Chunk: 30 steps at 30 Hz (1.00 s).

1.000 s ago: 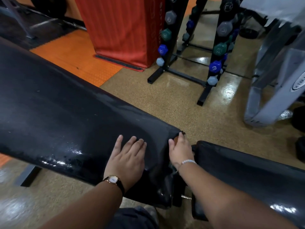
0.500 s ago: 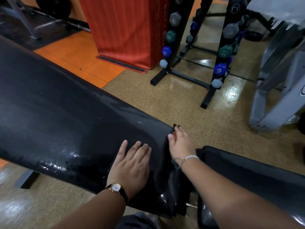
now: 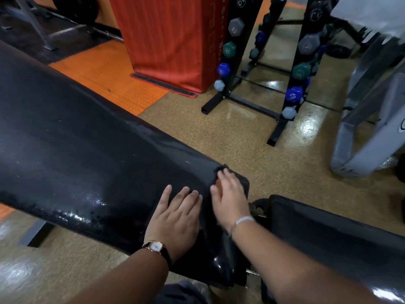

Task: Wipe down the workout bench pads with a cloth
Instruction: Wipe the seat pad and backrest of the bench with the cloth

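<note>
- Gold-cased wristwatch (image 3: 156,246) on a dark strap sits nearest, on the left hand (image 3: 175,220). That hand lies flat on the near end of the long glossy black vinyl bench pad (image 3: 87,161), fingers straight and close together, holding nothing. It has hardly shifted in the last second and seems to be there as a brace.
- Just beside it, the right hand (image 3: 230,198), with a pale beaded bracelet (image 3: 244,220), is the one that changed. A second ago its fingers sat at the pad's end edge by the gap; now it has slid up and away onto the far end corner and is blurred with motion.
- Its fingers are stretched out and pressing down on a dark cloth (image 3: 242,182), whose edge shows past the fingertips and overhangs the corner. An orange patch shows under the fingers, and I cannot tell whether it belongs to the cloth.
- This looks like a wiping stroke finishing the long pad's end. Wet streaks already mark that pad's top.
- The shorter black vinyl seat pad (image 3: 328,238), just to the right across the hinge gap, probably comes next.
- Beyond lie the speckled tan floor (image 3: 219,137), black racks of coloured hexagonal dumbbells (image 3: 232,62) and a tall red padded box (image 3: 171,40)
</note>
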Tool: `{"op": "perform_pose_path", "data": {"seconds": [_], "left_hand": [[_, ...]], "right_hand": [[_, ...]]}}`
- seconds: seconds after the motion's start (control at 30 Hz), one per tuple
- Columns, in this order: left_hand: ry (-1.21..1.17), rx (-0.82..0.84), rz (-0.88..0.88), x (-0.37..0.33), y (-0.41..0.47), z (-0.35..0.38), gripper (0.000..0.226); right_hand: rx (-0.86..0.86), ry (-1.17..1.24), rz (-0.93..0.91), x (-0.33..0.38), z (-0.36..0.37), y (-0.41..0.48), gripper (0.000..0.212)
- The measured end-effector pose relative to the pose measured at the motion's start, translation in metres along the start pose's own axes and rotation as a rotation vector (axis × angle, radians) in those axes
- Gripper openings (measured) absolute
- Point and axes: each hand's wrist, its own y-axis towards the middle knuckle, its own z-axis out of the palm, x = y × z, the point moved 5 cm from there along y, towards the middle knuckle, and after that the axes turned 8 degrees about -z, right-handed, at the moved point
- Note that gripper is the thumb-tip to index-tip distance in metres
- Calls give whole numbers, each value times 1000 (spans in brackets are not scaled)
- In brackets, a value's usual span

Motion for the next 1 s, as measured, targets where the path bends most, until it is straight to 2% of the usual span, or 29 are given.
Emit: {"op": "perform_pose_path", "data": {"seconds": [0.07, 0.1, 0.17, 0.23, 0.3, 0.37, 0.47, 0.53, 0.6, 0.73, 0.8, 0.9, 1.0], "left_hand": [[10, 2, 4, -1, 0, 1, 48], [12, -1, 4, -1, 0, 1, 48], [9, -9, 0, -1, 1, 0, 48], [9, -13, -5, -1, 2, 0, 47], [14, -20, -6, 0, 2, 1, 47], [20, -30, -2, 0, 1, 1, 47], [21, -38, 1, -2, 0, 0, 46], [21, -32, -2, -2, 0, 0, 46], [23, -35, -6, -2, 0, -1, 46], [34, -52, -7, -1, 2, -2, 46], [45, -49, -4, -1, 1, 0, 47], [45, -43, -9, -2, -1, 0, 47], [46, -25, -15, -2, 0, -1, 47]], "right_hand": [[-37, -6, -131, 6, 5, -35, 55], [-49, -8, -129, -3, 6, -44, 57], [-61, 12, 1, -32, 4, -41, 57], [-64, 70, 231, -55, 2, -20, 53], [-28, 16, 348, -53, 1, 2, 54], [-4, -50, 247, -31, 1, 10, 56], [-15, -40, -75, 7, 6, -23, 57], [-37, -39, -152, 7, 9, -54, 63], [-38, -36, -108, -12, 9, -61, 64], [14, -2, 179, -39, 3, -21, 54], [70, -45, 253, -36, -1, 2, 54], [91, -44, 50, -7, -2, -1, 53], [32, -22, -207, 9, 4, -50, 48]]}}
